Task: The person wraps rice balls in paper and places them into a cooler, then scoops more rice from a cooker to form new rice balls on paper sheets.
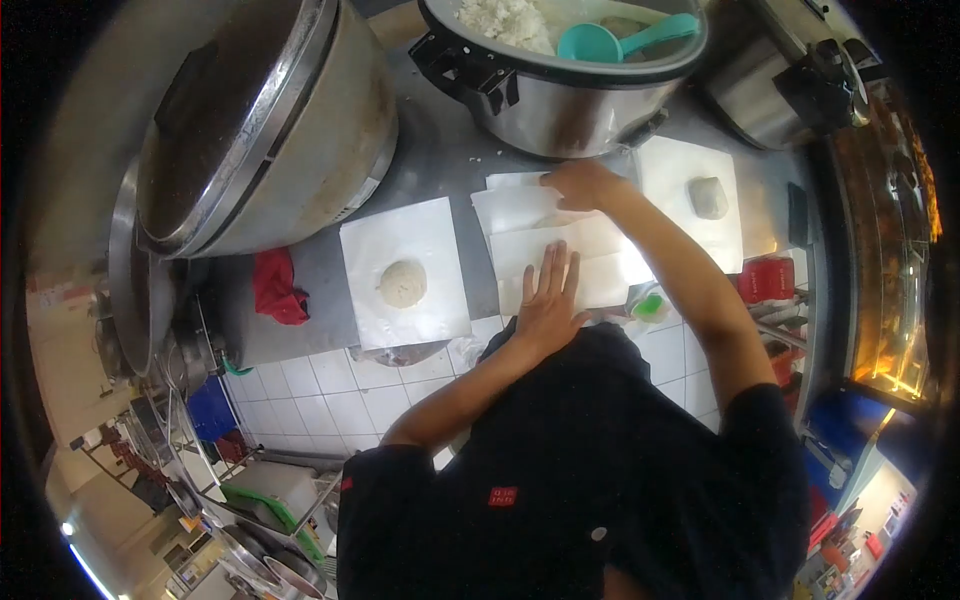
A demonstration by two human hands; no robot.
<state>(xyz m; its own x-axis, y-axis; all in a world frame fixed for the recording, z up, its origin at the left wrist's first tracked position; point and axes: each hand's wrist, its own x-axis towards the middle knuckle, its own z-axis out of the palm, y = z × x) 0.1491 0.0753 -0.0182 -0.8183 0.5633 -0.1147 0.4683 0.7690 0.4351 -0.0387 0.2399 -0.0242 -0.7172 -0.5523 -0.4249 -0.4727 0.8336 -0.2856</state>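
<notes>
White sheets of wrapping paper (pixel 560 245) lie folded over in layers on the steel counter in front of me. My left hand (pixel 546 308) rests on the near fold, its fingers stretched out. At the far edge of the paper, my right hand (pixel 584 187) has its fingers curled in and closed on the sheet. Whatever is inside the fold is mostly hidden. To the left, a round mound of rice (pixel 404 284) sits on another sheet of paper (pixel 405 230). A small greyish lump (pixel 708 198) is on a sheet (pixel 670 165) to the right.
Beyond the paper stands a large rice cooker (pixel 575 110) holding rice (pixel 505 25) and a turquoise scoop (pixel 600 43). A big metal pot (pixel 300 150) is at the left, with a red cloth (pixel 280 287) near it. Another pot (pixel 755 85) stands right.
</notes>
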